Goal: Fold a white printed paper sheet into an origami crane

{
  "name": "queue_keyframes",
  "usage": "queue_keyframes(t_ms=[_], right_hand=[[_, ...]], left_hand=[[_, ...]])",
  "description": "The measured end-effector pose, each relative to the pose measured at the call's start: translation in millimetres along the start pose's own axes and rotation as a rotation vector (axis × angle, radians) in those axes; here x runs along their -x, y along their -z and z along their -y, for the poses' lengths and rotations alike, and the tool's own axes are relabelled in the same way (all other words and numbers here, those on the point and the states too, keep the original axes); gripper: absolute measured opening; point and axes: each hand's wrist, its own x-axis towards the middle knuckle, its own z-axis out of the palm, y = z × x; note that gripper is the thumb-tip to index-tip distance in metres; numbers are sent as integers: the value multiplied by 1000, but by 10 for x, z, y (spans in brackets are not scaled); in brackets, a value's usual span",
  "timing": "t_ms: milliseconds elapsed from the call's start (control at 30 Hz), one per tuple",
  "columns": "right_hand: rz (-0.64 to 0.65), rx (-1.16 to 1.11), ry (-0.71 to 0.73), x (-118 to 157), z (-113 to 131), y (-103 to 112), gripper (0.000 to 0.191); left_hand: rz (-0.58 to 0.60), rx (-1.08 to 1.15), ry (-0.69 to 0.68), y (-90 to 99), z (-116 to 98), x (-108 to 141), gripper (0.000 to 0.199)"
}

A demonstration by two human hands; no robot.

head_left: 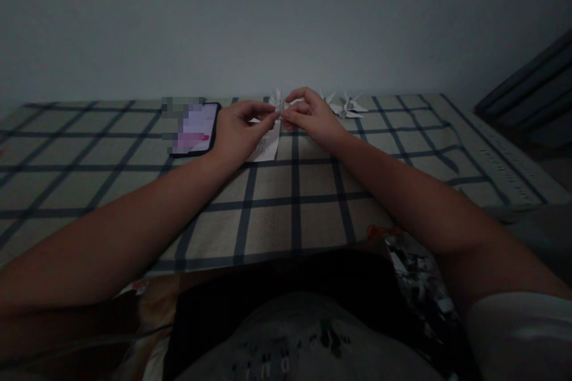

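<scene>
Near the middle of the table, my left hand (243, 128) pinches a small folded white paper (277, 101) between thumb and fingers. From the other side my right hand (310, 116) grips the same paper, its fingertips almost meeting the left ones. The fingers partly hide the fold. Under and beside my left hand lies a flat white sheet of paper (269, 144). Several pointed folded paper figures (348, 107) sit just beyond my right hand.
A phone (196, 129) with a lit screen lies left of my left hand. The checked tablecloth (272, 214) covers the table up to the pale wall (268, 24). Dark fabric (531, 83) hangs at the right.
</scene>
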Motion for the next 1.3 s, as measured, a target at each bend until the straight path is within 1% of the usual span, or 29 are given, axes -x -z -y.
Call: queue_keyframes(t_ms=[100, 200, 367, 400, 467, 533, 633, 767, 967, 1133, 1200, 1300], right_hand=[[11, 105, 58, -6, -34, 15, 36], [-4, 240, 97, 15, -20, 10, 32], [-4, 408, 192, 48, -3, 8, 29], [-1, 442, 217, 51, -5, 14, 29], [10, 523, 272, 54, -4, 27, 30], [27, 604, 318, 59, 6, 36, 31], [52, 684, 355, 70, 34, 36, 36], [51, 722, 357, 80, 57, 37, 38], [34, 676, 373, 77, 34, 31, 39], [-85, 600, 316, 40, -14, 41, 42], [-109, 596, 298, 25, -24, 62, 36], [-83, 644, 321, 23, -7, 81, 22]], left_hand=[[28, 61, 37, -13, -10, -3, 26], [63, 92, 75, -12, 4, -14, 33], [89, 216, 181, -41, 97, -33, 55], [92, 253, 214, -52, 114, -36, 57], [99, 325, 290, -74, 132, -40, 51], [83, 380, 362, -87, 128, -47, 37], [41, 405, 412, -86, 97, -53, 23], [41, 380, 389, -75, 59, -33, 24], [108, 352, 280, -62, 55, -9, 42], [47, 279, 204, -52, 65, -21, 42], [23, 258, 183, -55, 69, -18, 44], [19, 273, 194, -64, 78, -13, 49]])
